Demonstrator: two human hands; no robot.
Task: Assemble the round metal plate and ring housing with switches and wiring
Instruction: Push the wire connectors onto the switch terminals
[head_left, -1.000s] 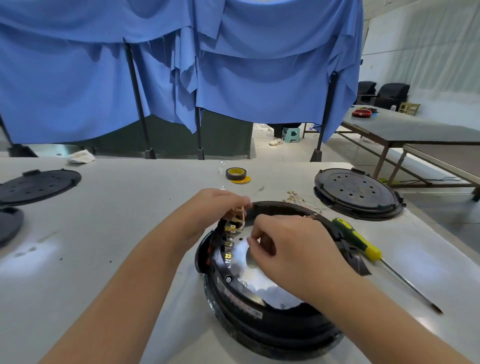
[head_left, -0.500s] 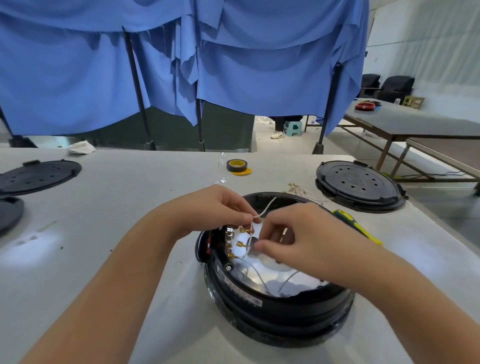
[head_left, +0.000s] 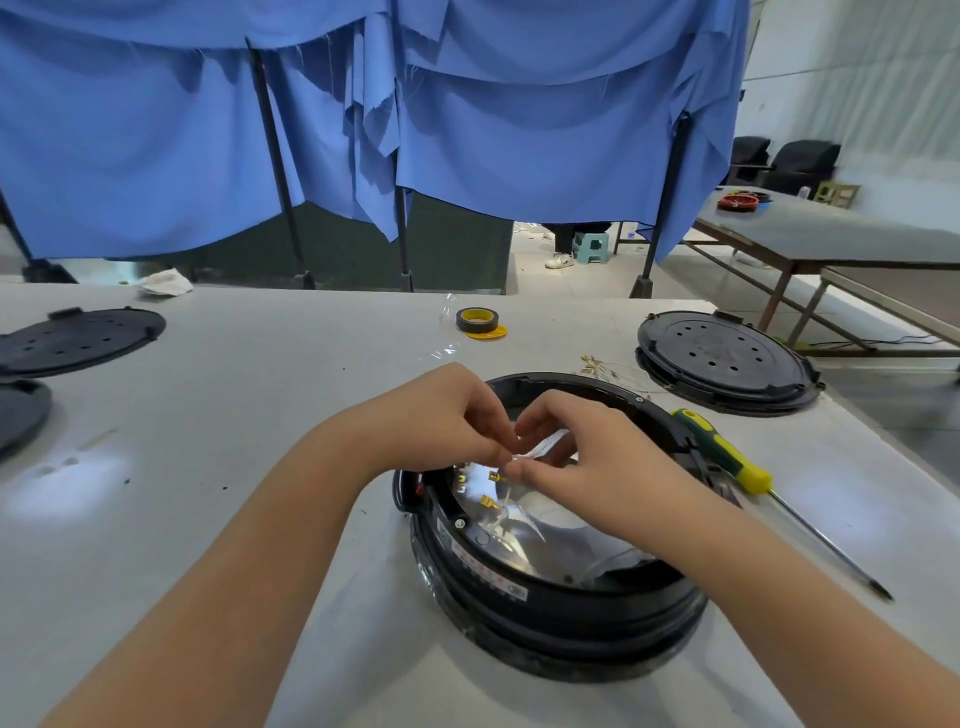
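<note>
A black ring housing (head_left: 545, 608) sits on the white table in front of me, with a shiny round metal plate (head_left: 550, 535) inside it. Brass terminals (head_left: 489, 501) stand at the plate's left rim. My left hand (head_left: 441, 415) and my right hand (head_left: 587, 457) meet above the housing's left side, fingertips together. Both pinch a thin white wire (head_left: 540, 448) between them. The wire's ends are hidden by my fingers.
A green-and-yellow screwdriver (head_left: 727, 457) lies right of the housing. A black perforated lid (head_left: 722, 358) sits at back right, another black lid (head_left: 78, 340) at far left. A tape roll (head_left: 477, 319) and loose wires (head_left: 613, 371) lie behind the housing.
Both hands rose slightly and drew together over the housing's left side, now pinching the white wire between their fingertips. The view also shifted a little.
</note>
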